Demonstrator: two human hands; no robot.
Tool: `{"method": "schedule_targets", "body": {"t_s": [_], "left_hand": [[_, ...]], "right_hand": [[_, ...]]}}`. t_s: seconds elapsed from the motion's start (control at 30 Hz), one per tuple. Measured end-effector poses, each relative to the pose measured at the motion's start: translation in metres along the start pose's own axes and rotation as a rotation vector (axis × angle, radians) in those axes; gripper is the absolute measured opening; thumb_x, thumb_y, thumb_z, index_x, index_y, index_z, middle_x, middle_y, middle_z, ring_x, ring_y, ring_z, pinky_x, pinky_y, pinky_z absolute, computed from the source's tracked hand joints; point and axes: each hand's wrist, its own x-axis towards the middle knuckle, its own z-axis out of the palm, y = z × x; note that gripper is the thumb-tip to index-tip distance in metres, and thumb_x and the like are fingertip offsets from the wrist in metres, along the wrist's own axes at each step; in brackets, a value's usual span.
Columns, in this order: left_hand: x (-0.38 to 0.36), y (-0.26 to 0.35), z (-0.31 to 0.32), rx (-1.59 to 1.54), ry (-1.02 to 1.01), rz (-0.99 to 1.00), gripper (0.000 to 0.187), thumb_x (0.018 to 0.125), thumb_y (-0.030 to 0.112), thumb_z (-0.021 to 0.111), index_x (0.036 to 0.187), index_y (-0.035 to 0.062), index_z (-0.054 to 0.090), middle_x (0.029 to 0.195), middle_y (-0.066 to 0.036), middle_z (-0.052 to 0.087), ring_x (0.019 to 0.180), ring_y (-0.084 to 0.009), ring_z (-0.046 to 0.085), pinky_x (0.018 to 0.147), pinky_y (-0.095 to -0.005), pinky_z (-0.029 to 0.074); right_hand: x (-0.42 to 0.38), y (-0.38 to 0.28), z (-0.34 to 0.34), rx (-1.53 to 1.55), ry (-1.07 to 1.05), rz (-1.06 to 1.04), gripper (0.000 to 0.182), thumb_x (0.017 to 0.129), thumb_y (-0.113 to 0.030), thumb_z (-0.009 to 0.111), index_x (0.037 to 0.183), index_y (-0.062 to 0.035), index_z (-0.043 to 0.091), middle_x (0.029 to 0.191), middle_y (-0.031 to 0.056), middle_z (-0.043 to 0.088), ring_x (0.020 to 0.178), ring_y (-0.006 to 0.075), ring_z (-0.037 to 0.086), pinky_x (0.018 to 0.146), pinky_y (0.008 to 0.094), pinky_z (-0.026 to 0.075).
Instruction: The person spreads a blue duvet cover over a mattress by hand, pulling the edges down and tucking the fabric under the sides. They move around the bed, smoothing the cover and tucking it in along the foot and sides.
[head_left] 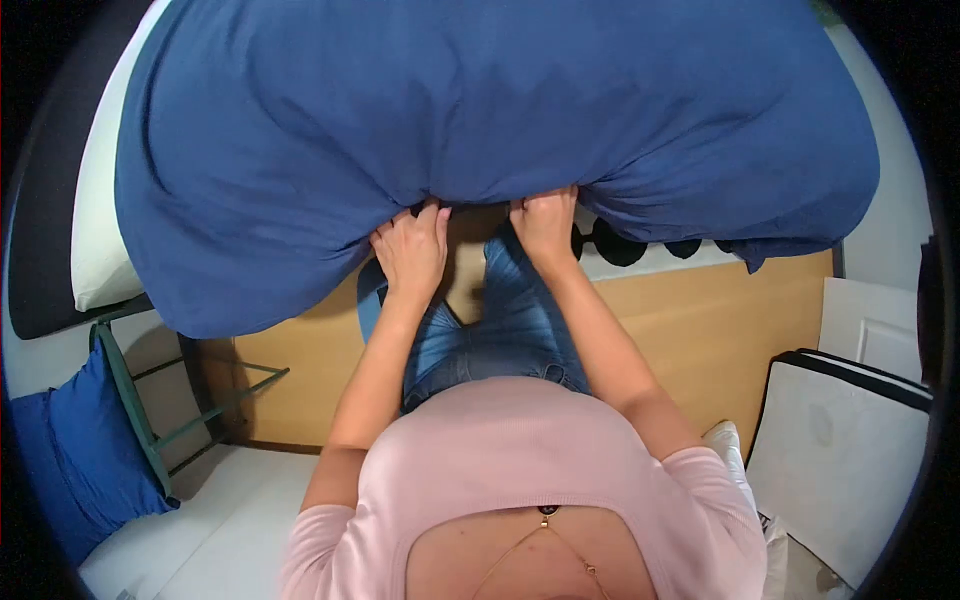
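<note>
A large blue bed cover (500,100) drapes over the bed, with creases running in to both hands at its near edge. My left hand (410,250) grips that edge left of centre, its fingertips partly hidden in the cloth. To its right, my right hand (547,222) is closed on the same edge, fingers curled under the fabric. Between the hands the edge is lifted a little, and my jeans (480,350) show below. Right of my right hand, a white surface with black round spots (615,243) peeks out under the cover.
A wooden bed side (700,330) runs below the cover. At left, a green metal frame (135,410) stands by a blue cushion (80,450), and a white pillow (105,240) lies at the bed's end. A white box with black trim (840,460) leans at right.
</note>
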Motion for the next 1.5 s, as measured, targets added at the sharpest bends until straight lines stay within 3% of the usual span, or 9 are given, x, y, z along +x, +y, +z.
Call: {"method": "schedule_targets", "body": {"t_s": [0.43, 0.53, 0.77, 0.93, 0.97, 1.23, 1.33, 1.4, 1.5], "left_hand": [[-0.022, 0.005, 0.025, -0.303, 0.028, 0.090, 0.023, 0.077, 0.016, 0.062, 0.090, 0.0005, 0.052, 0.079, -0.020, 0.052, 0.072, -0.0372, 0.053, 0.063, -0.0446, 0.045], [-0.011, -0.002, 0.026, -0.266, -0.154, 0.038, 0.025, 0.074, 0.013, 0.061, 0.095, 0.0019, 0.055, 0.082, -0.019, 0.055, 0.074, -0.0363, 0.057, 0.064, -0.0448, 0.047], [0.030, -0.008, 0.022, -0.192, -0.615, -0.121, 0.014, 0.070, 0.001, 0.055, 0.081, 0.0013, 0.062, 0.082, -0.019, 0.060, 0.078, -0.0372, 0.061, 0.068, -0.0456, 0.050], [0.021, -0.010, 0.015, -0.166, -0.494, -0.008, 0.011, 0.073, 0.001, 0.053, 0.080, 0.0013, 0.060, 0.085, -0.019, 0.061, 0.080, -0.0366, 0.063, 0.067, -0.0456, 0.052], [0.016, -0.009, 0.012, -0.139, -0.365, 0.043, 0.010, 0.076, 0.002, 0.051, 0.080, 0.0009, 0.059, 0.088, -0.020, 0.061, 0.083, -0.0361, 0.062, 0.070, -0.0450, 0.052], [0.022, -0.011, 0.019, -0.214, -0.380, 0.084, 0.011, 0.079, 0.002, 0.049, 0.080, 0.0005, 0.060, 0.080, -0.018, 0.062, 0.075, -0.0346, 0.063, 0.064, -0.0413, 0.053], [-0.002, -0.018, 0.017, -0.206, -0.355, 0.132, 0.023, 0.075, 0.000, 0.051, 0.097, 0.0005, 0.055, 0.108, -0.018, 0.056, 0.094, -0.0329, 0.059, 0.074, -0.0410, 0.052], [-0.021, -0.033, 0.019, -0.352, -0.057, 0.272, 0.041, 0.073, 0.000, 0.052, 0.114, 0.0018, 0.049, 0.121, -0.014, 0.049, 0.101, -0.0327, 0.055, 0.082, -0.0419, 0.048], [-0.061, -0.058, 0.000, -0.518, -0.260, -0.017, 0.048, 0.074, 0.001, 0.052, 0.121, 0.0074, 0.050, 0.119, -0.018, 0.051, 0.109, -0.0358, 0.047, 0.092, -0.0428, 0.040]], "right_hand": [[-0.011, -0.015, -0.009, 0.067, -0.074, 0.003, 0.009, 0.061, -0.007, 0.061, 0.065, 0.0005, 0.059, 0.073, 0.0158, 0.059, 0.070, 0.0352, 0.056, 0.069, 0.0425, 0.044], [-0.009, -0.010, -0.009, 0.044, -0.385, 0.024, 0.009, 0.063, -0.011, 0.061, 0.061, -0.0027, 0.062, 0.067, 0.0133, 0.061, 0.063, 0.0339, 0.057, 0.066, 0.0421, 0.045], [0.017, -0.021, 0.016, -0.074, -0.563, -0.129, 0.016, 0.068, -0.021, 0.063, 0.072, -0.0047, 0.065, 0.072, 0.0136, 0.062, 0.064, 0.0333, 0.059, 0.061, 0.0408, 0.047], [0.030, -0.018, -0.019, -0.004, -0.945, 0.090, 0.024, 0.070, -0.025, 0.064, 0.073, -0.0010, 0.064, 0.074, 0.0166, 0.063, 0.066, 0.0333, 0.062, 0.059, 0.0409, 0.049], [0.021, -0.009, -0.022, 0.099, -0.649, -0.019, 0.025, 0.071, -0.025, 0.064, 0.072, -0.0005, 0.064, 0.073, 0.0181, 0.063, 0.068, 0.0339, 0.062, 0.060, 0.0418, 0.050], [0.022, -0.028, 0.002, -0.282, -0.831, -0.141, 0.023, 0.074, -0.026, 0.058, 0.063, -0.0073, 0.067, 0.061, 0.0129, 0.062, 0.059, 0.0258, 0.063, 0.057, 0.0379, 0.049], [-0.013, -0.046, -0.026, -0.405, -0.474, -0.318, 0.025, 0.078, -0.024, 0.058, 0.087, -0.0015, 0.063, 0.076, 0.0165, 0.064, 0.067, 0.0286, 0.064, 0.059, 0.0403, 0.050], [-0.004, -0.086, -0.046, -0.001, -0.947, -0.024, 0.029, 0.078, -0.016, 0.058, 0.102, 0.0003, 0.057, 0.095, 0.0200, 0.060, 0.082, 0.0325, 0.062, 0.070, 0.0426, 0.050], [-0.005, -0.107, -0.017, 0.402, -0.584, -0.295, 0.029, 0.075, -0.006, 0.056, 0.103, 0.0010, 0.053, 0.099, 0.0199, 0.057, 0.083, 0.0359, 0.058, 0.071, 0.0405, 0.050]]}}
